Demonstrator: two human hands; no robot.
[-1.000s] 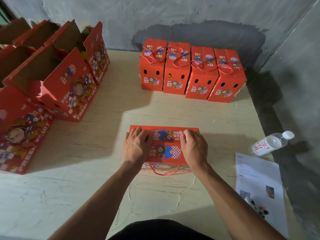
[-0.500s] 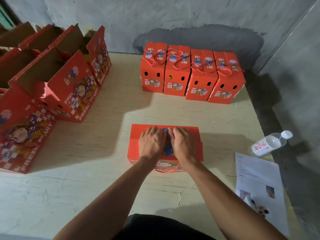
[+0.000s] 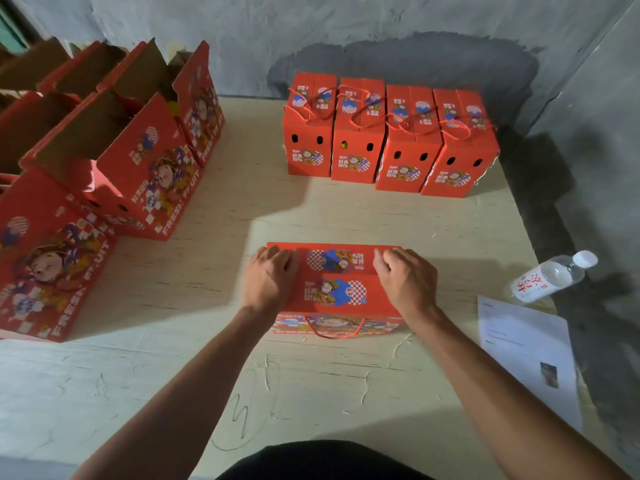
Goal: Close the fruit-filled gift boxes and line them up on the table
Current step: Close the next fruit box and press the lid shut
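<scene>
A closed red gift box [image 3: 335, 284] lies in front of me at mid-table, its red cord handle [image 3: 335, 332] hanging over the near side. My left hand [image 3: 268, 280] presses on the left end of its top flaps. My right hand [image 3: 407, 280] presses on the right end, fingers bent with the tips on the lid. Neither hand grips anything. Several closed boxes [image 3: 388, 140] stand side by side in a row at the back of the table. Several open boxes [image 3: 138, 168] with raised flaps stand at the left; their contents are mostly hidden.
A plastic water bottle [image 3: 550, 277] lies at the table's right edge beside a printed paper sheet [image 3: 530, 355]. A grey wall [image 3: 346, 36] closes off the back and right. Bare tabletop [image 3: 263, 209] lies between my box and the back row.
Half a second ago both hands were together at the middle of the lid. They have slid apart to the box's left and right ends. The box has stayed in place.
</scene>
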